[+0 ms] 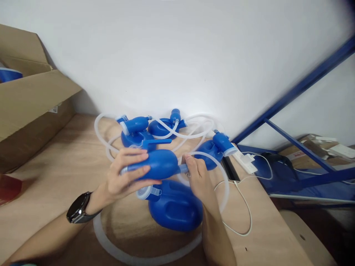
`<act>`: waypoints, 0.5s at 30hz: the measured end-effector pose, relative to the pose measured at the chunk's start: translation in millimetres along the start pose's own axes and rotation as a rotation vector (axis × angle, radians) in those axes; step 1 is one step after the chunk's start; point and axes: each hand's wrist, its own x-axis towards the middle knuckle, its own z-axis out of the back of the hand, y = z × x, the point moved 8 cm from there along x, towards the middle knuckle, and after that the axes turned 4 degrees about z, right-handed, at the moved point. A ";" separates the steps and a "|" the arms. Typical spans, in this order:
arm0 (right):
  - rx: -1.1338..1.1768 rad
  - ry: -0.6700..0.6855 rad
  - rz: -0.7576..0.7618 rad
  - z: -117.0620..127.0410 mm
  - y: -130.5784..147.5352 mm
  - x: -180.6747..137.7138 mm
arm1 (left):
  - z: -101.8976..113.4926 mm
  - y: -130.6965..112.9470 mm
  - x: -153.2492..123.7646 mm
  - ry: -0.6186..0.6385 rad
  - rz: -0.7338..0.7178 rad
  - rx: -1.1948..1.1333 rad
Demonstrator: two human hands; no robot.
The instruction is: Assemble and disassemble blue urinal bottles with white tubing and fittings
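My left hand (123, 170) is wrapped around a blue bulb-shaped funnel (162, 162) with a flat blue handle on its far side. At the funnel's narrow right end, my right hand (197, 177) pinches the end of a translucent hose (226, 184), which meets the nozzle there. Whether the hose is fully seated I cannot tell. Just below both hands lies a large blue plastic bottle (177, 210) with a recessed grip. A whitish cap (144, 192) sits on its neck. The hose loops around the bottle and across the table front.
Behind my hands, several similar blue bottles (159, 127) with funnels and coiled hoses lie near the wall. An open cardboard box (33, 111) stands left. At right are a white power strip (245, 162), cables, a dark phone-like device (230, 170) and a blue metal frame (294, 88).
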 end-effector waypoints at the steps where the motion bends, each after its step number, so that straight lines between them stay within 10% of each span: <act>1: -0.018 0.017 0.005 0.0 0.2 1.3 | -2.3 3.9 5.7 0.002 0.020 -0.043; 10: -0.203 -0.219 0.356 22.5 50.8 -13.2 | -38.1 84.4 -19.9 0.078 1.039 -0.421; 15: 0.001 0.332 -0.028 -31.2 19.6 -13.4 | -43.4 83.9 -23.0 -0.044 1.185 -0.708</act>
